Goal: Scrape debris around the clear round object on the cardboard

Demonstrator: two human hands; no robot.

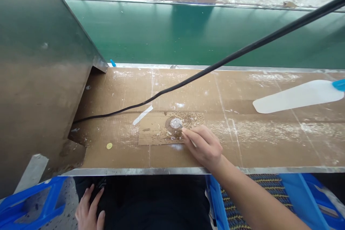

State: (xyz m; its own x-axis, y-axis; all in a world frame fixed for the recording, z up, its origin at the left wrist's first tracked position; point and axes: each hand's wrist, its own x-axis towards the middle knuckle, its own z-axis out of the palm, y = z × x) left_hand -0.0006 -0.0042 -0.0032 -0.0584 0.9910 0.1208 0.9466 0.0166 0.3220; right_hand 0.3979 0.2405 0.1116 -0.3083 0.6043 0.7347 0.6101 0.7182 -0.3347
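Right grip point(205, 145) loosely curled, holding nothing, fingertips just beside silvery disc point(176, 123) on cardboard point(242, 133).

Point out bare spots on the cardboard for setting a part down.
Free: between the right hand and white paddle; also between black cable and yellow disc. Crowded: the small cardboard patch with the glue blob.

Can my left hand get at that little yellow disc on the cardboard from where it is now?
Probably yes. The left hand rests on the lap below the bench edge, and the yellow disc lies just above that edge on the cardboard, with nothing lying between them; only the metal panel stands alongside.
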